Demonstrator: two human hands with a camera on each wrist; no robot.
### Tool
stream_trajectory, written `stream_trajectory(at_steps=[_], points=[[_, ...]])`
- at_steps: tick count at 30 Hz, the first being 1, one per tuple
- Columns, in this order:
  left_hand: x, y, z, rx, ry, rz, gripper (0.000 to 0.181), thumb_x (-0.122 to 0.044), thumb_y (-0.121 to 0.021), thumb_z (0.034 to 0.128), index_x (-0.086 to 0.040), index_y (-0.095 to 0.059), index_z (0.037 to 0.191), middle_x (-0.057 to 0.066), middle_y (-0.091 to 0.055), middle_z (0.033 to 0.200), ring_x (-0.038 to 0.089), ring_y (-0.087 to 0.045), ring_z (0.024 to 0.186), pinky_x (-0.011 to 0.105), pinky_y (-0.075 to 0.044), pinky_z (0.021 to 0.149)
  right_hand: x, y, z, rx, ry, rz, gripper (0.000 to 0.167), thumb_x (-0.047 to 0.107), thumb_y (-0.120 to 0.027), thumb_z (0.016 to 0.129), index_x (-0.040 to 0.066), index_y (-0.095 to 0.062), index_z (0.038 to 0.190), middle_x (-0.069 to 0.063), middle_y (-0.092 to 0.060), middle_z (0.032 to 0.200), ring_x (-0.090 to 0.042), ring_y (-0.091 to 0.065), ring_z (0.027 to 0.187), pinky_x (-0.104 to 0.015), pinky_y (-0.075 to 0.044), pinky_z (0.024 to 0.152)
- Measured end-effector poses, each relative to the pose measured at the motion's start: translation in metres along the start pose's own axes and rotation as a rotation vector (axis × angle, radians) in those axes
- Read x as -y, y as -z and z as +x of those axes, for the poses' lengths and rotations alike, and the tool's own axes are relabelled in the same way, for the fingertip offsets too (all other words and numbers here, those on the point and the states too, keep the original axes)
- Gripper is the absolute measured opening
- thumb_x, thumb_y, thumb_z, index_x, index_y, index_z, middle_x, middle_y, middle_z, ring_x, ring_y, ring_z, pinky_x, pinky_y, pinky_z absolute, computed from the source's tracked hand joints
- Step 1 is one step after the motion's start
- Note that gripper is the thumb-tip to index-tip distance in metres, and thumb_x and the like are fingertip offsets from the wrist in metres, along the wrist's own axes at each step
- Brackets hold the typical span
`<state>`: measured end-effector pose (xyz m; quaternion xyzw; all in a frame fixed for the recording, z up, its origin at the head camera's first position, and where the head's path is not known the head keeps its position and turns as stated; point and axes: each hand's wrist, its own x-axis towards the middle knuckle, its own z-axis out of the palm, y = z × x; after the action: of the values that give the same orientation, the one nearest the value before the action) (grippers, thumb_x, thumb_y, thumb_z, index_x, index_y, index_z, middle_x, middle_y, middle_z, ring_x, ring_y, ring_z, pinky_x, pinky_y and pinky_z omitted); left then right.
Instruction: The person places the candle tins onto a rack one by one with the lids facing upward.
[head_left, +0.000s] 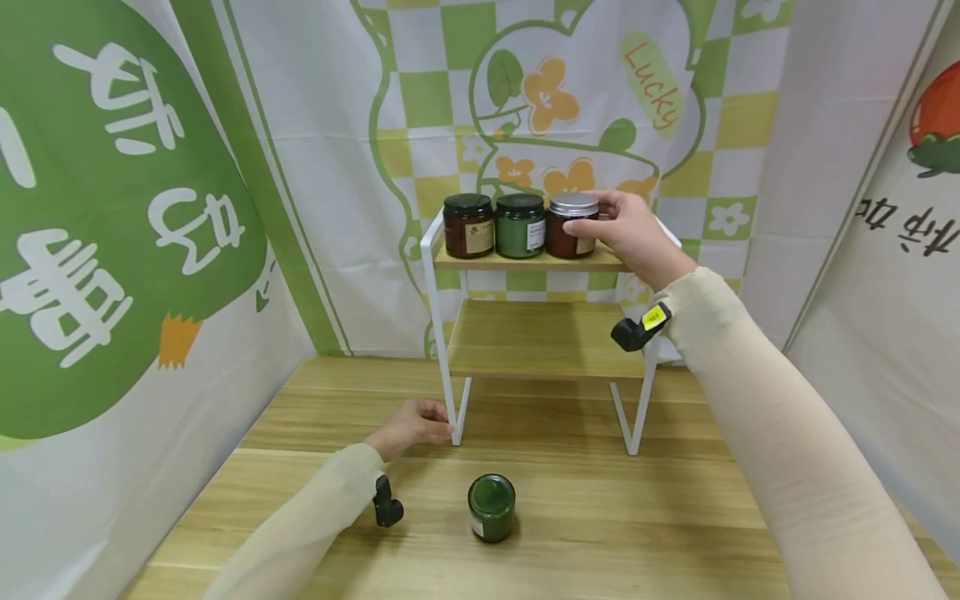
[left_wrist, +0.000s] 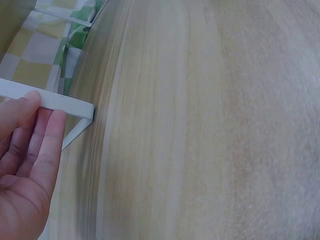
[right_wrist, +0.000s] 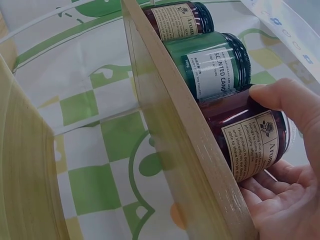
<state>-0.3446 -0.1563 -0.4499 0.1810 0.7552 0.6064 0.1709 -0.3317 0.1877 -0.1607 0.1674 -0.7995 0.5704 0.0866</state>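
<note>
My right hand point(head_left: 637, 237) holds a dark red scented candle jar point(right_wrist: 245, 130) with a silver lid point(head_left: 573, 202), thumb on one side and fingers on the other. The jar stands at the right of a row on the top shelf point(head_left: 480, 262). Beside it is a green candle jar point(head_left: 520, 233) with a black lid, then another dark red jar point(head_left: 461, 229), also black-lidded. Low on the left, my left hand point(head_left: 411, 427) pinches the white metal leg point(left_wrist: 65, 104) of the rack between thumb and fingers.
Another green glass jar point(head_left: 492, 508) stands on the wooden table point(head_left: 600, 533) before the rack, no black lid showing on top. The rack's lower wooden shelf point(head_left: 540, 337) sits under the row. Printed cloth point(head_left: 420, 100) hangs behind and at both sides.
</note>
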Motion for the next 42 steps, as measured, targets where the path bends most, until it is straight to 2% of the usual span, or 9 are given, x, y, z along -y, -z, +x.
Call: stream_trajectory(at_steps=[6, 10, 13, 15, 23, 30, 35, 42], points=[[-0.001, 0.000, -0.002, 0.027, -0.035, -0.022, 0.008, -0.002, -0.067, 0.0882, 0.000, -0.062, 0.093, 0.002, -0.062, 0.089, 0.013, -0.064, 0.084, 0.035, -0.058, 0.084, 0.002, 0.001, -0.002, 0.000, -0.017, 0.001, 0.064, 0.018, -0.068, 0.090, 0.005, -0.038, 0.146, -0.009, -0.056, 0.129, -0.008, -0.056, 0.106, -0.016, -0.045, 0.083], [0.000, 0.001, -0.003, 0.057, -0.075, -0.033, 0.005, -0.004, -0.067, 0.0884, -0.004, -0.063, 0.091, 0.001, -0.063, 0.088, 0.012, -0.064, 0.083, 0.031, -0.058, 0.081, 0.005, 0.003, -0.005, -0.014, -0.015, 0.035, 0.068, 0.021, -0.066, 0.092, 0.008, -0.033, 0.149, -0.013, -0.046, 0.143, -0.015, -0.050, 0.122, -0.021, -0.042, 0.098], [0.000, 0.000, -0.002, 0.040, -0.054, -0.022, 0.007, -0.002, -0.067, 0.0881, -0.002, -0.062, 0.093, 0.001, -0.062, 0.089, 0.013, -0.064, 0.083, 0.032, -0.058, 0.081, 0.006, 0.005, -0.006, -0.039, 0.026, 0.086, 0.067, 0.018, -0.066, 0.092, 0.005, -0.033, 0.149, -0.015, -0.040, 0.149, -0.021, -0.043, 0.132, -0.026, -0.039, 0.108], [0.001, 0.000, -0.001, 0.016, -0.023, -0.012, 0.009, -0.001, -0.066, 0.0880, 0.001, -0.061, 0.094, 0.002, -0.061, 0.089, 0.013, -0.063, 0.083, 0.033, -0.058, 0.083, 0.008, 0.005, -0.007, -0.060, 0.059, 0.140, 0.065, 0.014, -0.067, 0.091, 0.002, -0.035, 0.147, -0.015, -0.041, 0.148, -0.024, -0.041, 0.135, -0.027, -0.038, 0.110], [-0.001, 0.000, 0.000, 0.002, -0.007, 0.005, 0.014, 0.000, -0.066, 0.0881, 0.008, -0.058, 0.097, 0.006, -0.062, 0.091, 0.013, -0.064, 0.082, 0.040, -0.057, 0.086, 0.022, 0.007, -0.013, -0.132, 0.215, 0.367, 0.056, 0.002, -0.069, 0.087, -0.003, -0.045, 0.138, -0.004, -0.058, 0.122, -0.019, -0.052, 0.121, -0.017, -0.048, 0.095], [-0.002, 0.001, 0.000, 0.005, -0.006, 0.009, 0.012, -0.001, -0.067, 0.0876, 0.005, -0.059, 0.094, 0.003, -0.062, 0.088, 0.013, -0.064, 0.082, 0.039, -0.057, 0.085, 0.042, 0.005, -0.026, -0.122, 0.366, 0.583, 0.041, -0.008, -0.066, 0.085, -0.003, -0.055, 0.125, -0.010, -0.062, 0.113, -0.021, -0.059, 0.110, -0.020, -0.052, 0.092], [-0.001, 0.001, 0.000, 0.000, -0.005, 0.011, 0.013, -0.001, -0.068, 0.0873, 0.006, -0.060, 0.095, 0.003, -0.062, 0.087, 0.013, -0.064, 0.081, 0.037, -0.058, 0.083, 0.050, 0.002, -0.039, -0.091, 0.412, 0.603, 0.036, -0.009, -0.065, 0.086, -0.001, -0.057, 0.120, -0.011, -0.062, 0.112, -0.022, -0.061, 0.106, -0.022, -0.051, 0.093], [0.000, 0.001, 0.000, 0.001, -0.007, 0.009, 0.014, -0.002, -0.068, 0.0874, 0.006, -0.060, 0.095, 0.005, -0.063, 0.088, 0.013, -0.064, 0.082, 0.036, -0.058, 0.083, 0.050, -0.006, -0.060, -0.045, 0.468, 0.572, 0.036, -0.009, -0.063, 0.087, -0.002, -0.055, 0.122, -0.012, -0.062, 0.112, -0.022, -0.061, 0.105, -0.023, -0.052, 0.093]])
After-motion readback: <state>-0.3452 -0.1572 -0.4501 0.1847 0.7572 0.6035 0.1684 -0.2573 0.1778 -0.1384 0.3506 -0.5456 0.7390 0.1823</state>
